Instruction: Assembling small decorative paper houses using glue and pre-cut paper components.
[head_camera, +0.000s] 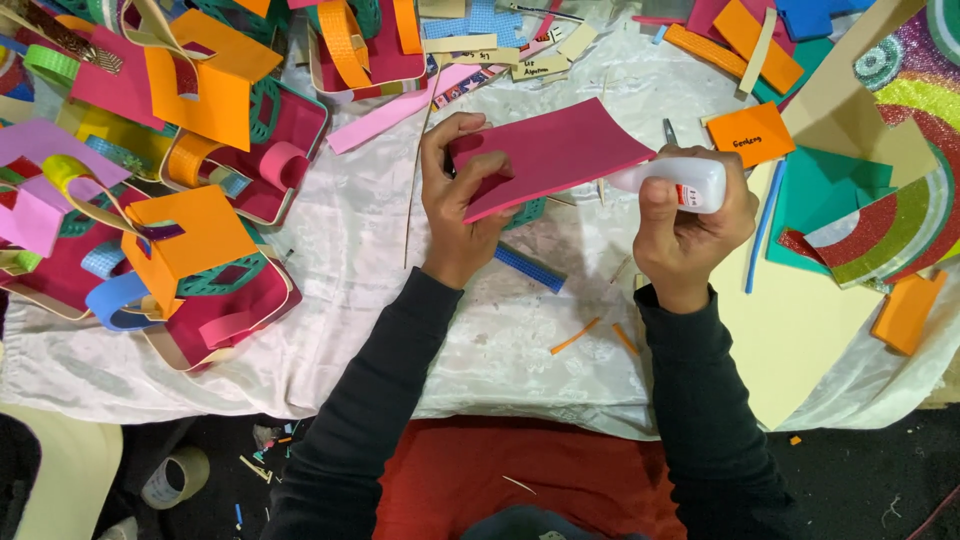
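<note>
My left hand (462, 190) grips the left edge of a magenta foam sheet (556, 152), held tilted above the white cloth (370, 230). My right hand (690, 220) clasps a white glue bottle (680, 182) lying sideways, its nozzle touching the sheet's right edge. A blue mesh strip (530, 268) lies under my left wrist. Both arms wear dark sleeves.
Several paper-craft baskets in orange, magenta and teal (200, 270) crowd the left. Foam strips and labels (480, 55) lie at the back. An orange card (752, 134), teal sheets (830, 195) and a glitter rainbow (900, 215) sit right. A tape roll (175, 478) rests on the floor.
</note>
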